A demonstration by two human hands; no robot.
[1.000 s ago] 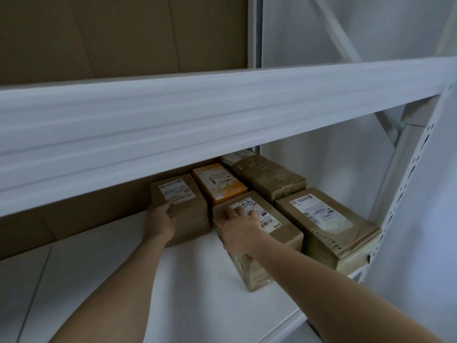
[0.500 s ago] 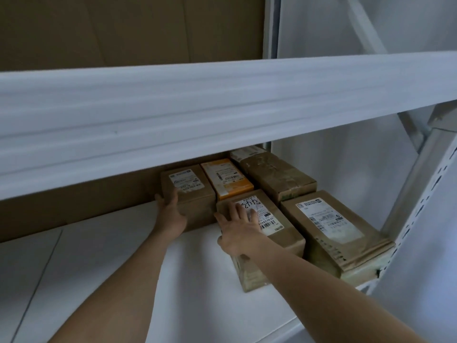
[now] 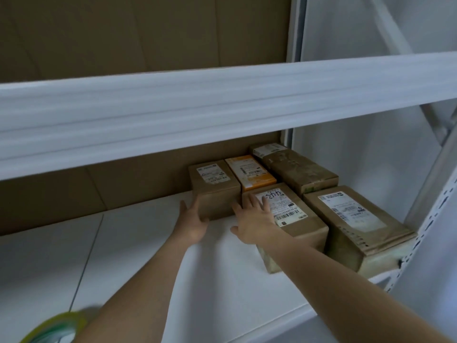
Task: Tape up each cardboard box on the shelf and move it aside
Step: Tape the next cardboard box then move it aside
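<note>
Several brown cardboard boxes with white labels stand at the back right of the white shelf (image 3: 148,256). My left hand (image 3: 191,222) touches the left front corner of the leftmost box (image 3: 217,191) with straight fingers. My right hand (image 3: 252,222) lies flat on the near end of the middle box (image 3: 296,219), which bears a handwritten label. A roll of tape (image 3: 53,329) with a yellow-green rim shows blurred at the bottom left, on the shelf beside my left forearm.
An orange box (image 3: 249,172) and a dark wrapped box (image 3: 300,169) sit behind; a larger labelled box (image 3: 356,224) fills the right front corner. The upper shelf beam (image 3: 222,105) hangs low overhead. A perforated upright (image 3: 440,214) borders the right side. Cardboard sheeting lines the back.
My left hand slid down from the top of the leftmost box to its lower front corner. The right hand stayed on the middle box. The tape roll came into view.
</note>
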